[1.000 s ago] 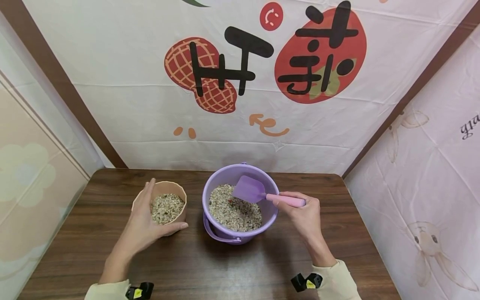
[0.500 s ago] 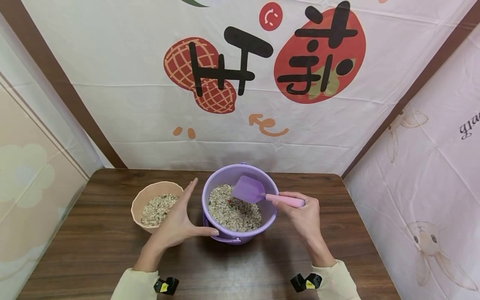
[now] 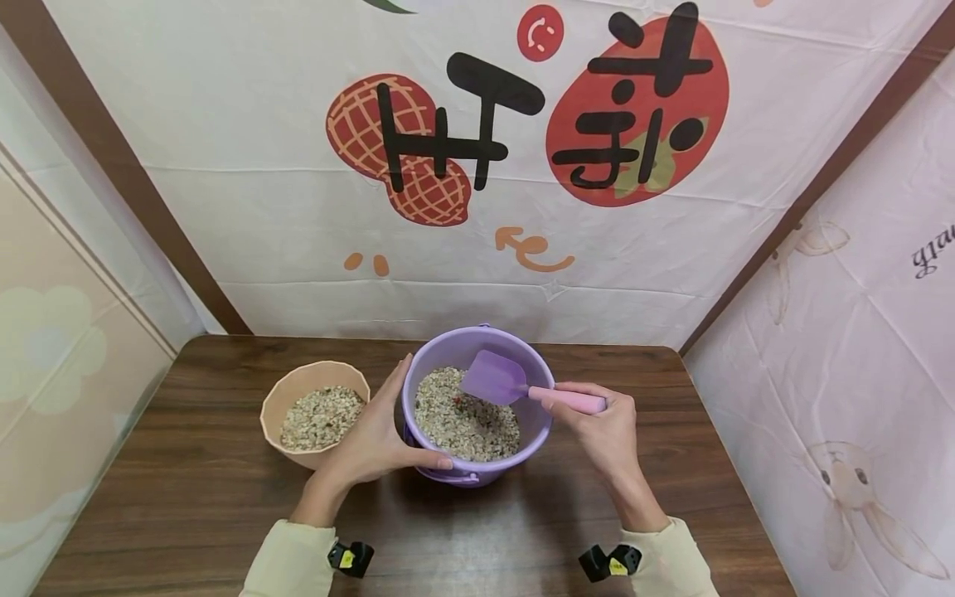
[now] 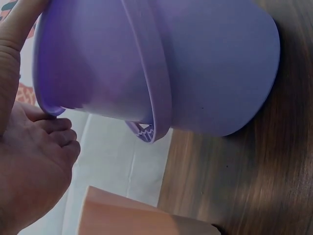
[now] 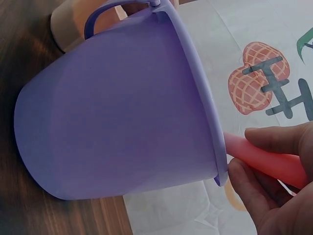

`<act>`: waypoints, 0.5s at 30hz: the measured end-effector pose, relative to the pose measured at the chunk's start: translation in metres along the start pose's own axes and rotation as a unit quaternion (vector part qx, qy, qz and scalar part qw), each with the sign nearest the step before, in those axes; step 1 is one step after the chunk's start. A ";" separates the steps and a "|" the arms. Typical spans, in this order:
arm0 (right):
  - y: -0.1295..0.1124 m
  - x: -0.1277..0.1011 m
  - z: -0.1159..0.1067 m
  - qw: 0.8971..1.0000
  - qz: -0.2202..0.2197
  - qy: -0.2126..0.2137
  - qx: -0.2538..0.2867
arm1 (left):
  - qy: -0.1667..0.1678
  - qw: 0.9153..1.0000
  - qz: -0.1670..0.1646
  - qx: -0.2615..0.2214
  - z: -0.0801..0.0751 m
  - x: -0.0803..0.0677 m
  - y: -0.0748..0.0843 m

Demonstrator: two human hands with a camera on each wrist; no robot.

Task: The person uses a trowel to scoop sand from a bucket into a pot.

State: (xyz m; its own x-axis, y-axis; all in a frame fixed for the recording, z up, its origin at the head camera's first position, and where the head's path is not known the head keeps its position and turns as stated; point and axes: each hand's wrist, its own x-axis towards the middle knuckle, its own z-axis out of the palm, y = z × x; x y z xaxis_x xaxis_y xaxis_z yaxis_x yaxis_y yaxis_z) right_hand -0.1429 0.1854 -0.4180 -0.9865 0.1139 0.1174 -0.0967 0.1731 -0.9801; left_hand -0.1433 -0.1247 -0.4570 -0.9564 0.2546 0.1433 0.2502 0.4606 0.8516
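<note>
One purple bucket sits mid-table on the brown wooden table, upright, roughly half full of mixed grain, with its bail handle folded down at the near side. One peach cup stands just left of the bucket, apart from it, also holding grain.

Left hand: cupped round the bucket's left wall, thumb along the near rim, fingers reaching up the far-left side. The left wrist view confirms the palm and fingers against the bucket wall, with the cup's rim just below. It grips the bucket and does not touch the cup.

Right hand: fingers curled round the pink handle of one scoop. The scoop's purple blade hangs over the grain inside the bucket, at the right-rear part of the opening; whether the blade touches the grain cannot be told. The right wrist view shows thumb and fingers pinching the pink handle right where it crosses the bucket rim.

Count: one bucket, one cup, one scoop, two hands, both wearing pale yellow sleeves.

Behind the table hangs a printed backdrop with a peanut and a strawberry graphic.
</note>
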 end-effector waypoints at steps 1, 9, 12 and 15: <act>-0.001 0.000 -0.001 1.000 -0.002 -0.003 -0.006 | -0.001 1.000 0.000 0.000 0.000 0.000 0.000; -0.018 0.007 -0.005 0.983 -0.067 -0.037 -0.166 | -0.005 1.000 0.001 0.007 -0.002 0.000 0.000; -0.026 0.011 -0.004 0.968 -0.089 -0.056 -0.227 | -0.005 1.000 0.001 0.006 -0.003 0.000 -0.001; -0.030 0.015 -0.001 0.959 -0.093 -0.078 -0.255 | -0.006 1.000 0.000 0.005 -0.003 -0.001 -0.001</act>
State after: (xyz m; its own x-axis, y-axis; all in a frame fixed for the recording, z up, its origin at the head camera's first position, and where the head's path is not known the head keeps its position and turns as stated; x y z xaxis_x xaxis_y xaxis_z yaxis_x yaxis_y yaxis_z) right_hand -0.1543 0.1829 -0.3864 -0.9699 -0.1060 0.2194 -0.2357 0.6370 -0.7340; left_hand -0.1433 -0.1275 -0.4564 -0.9543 0.2654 0.1375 0.2525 0.4697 0.8459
